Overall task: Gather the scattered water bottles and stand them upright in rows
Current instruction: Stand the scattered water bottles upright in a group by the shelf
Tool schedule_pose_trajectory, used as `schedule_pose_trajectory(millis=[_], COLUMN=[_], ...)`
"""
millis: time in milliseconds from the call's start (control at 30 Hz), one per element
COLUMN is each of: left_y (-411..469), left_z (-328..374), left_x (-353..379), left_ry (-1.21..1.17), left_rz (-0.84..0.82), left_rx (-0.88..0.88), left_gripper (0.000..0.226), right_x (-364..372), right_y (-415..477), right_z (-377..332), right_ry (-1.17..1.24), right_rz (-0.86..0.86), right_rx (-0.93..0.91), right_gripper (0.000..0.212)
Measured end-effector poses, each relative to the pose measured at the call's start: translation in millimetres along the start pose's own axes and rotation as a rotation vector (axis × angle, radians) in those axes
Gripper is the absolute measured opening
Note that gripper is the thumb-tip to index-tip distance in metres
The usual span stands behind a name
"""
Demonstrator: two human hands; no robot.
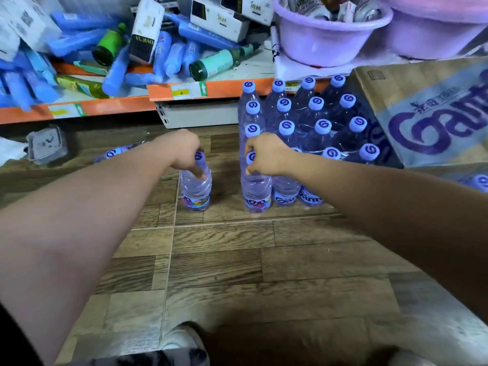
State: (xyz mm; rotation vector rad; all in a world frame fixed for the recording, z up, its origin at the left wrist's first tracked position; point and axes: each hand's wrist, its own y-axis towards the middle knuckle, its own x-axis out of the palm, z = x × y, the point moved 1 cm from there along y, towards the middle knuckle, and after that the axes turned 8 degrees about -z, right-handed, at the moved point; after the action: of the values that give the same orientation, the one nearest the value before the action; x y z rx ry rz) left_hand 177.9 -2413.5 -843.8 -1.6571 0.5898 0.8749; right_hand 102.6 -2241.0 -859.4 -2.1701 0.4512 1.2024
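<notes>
Water bottles with lilac caps stand in a tight block [311, 122] on the wood-pattern floor [237, 260], against the orange-edged shelf [118, 104] and beside a cardboard carton [435, 112]. Left hand [184, 151] is clamped around the neck of a lone upright bottle [196, 188], set apart from the block's near-left corner. Right hand [266, 154] is curled over the cap end of the front corner bottle [257, 191], fingers closed on it. Another bottle [116, 153] lies flat behind the left forearm.
</notes>
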Motion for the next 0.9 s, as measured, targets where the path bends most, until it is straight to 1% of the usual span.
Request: schedule_pose_trajectory(millis=[33, 167, 333, 467, 667, 833, 900], left_y=[0, 2, 9, 14, 22, 23, 24], left_z=[3, 13, 27, 27, 23, 24, 23], left_x=[-2, -12, -16, -19, -16, -15, -18], left_ry=[-0.004, -0.067, -0.058, -0.066, -0.117, -0.142, -0.145], left_rz=[0.004, 0.046, 0.092, 0.163, 0.22, 0.216, 0.235], left_rx=[0.003, 0.002, 0.046, 0.077, 0.073, 0.05, 0.047], left_gripper=[0.052, 0.034, 0.035, 0.031, 0.026, 0.027, 0.023], right_x=[-3, -9, -12, -2, 1, 2, 0], right_y=[-3, -8, -5, -3, -1, -11, -12], right_z=[2, 3, 2, 3, 3, 2, 2], right_ry=[-0.016, -0.023, -0.023, -0.032, -0.064, -0.111, -0.155], right_rz=[0.0, 0.017, 0.014, -0.007, -0.009, -0.049, -0.058], right_rx=[0.013, 0.026, 0.027, 0.024, -0.006, -0.005, -0.016], right_gripper=[0.033, 0.031, 0.031, 0.032, 0.032, 0.031, 0.031])
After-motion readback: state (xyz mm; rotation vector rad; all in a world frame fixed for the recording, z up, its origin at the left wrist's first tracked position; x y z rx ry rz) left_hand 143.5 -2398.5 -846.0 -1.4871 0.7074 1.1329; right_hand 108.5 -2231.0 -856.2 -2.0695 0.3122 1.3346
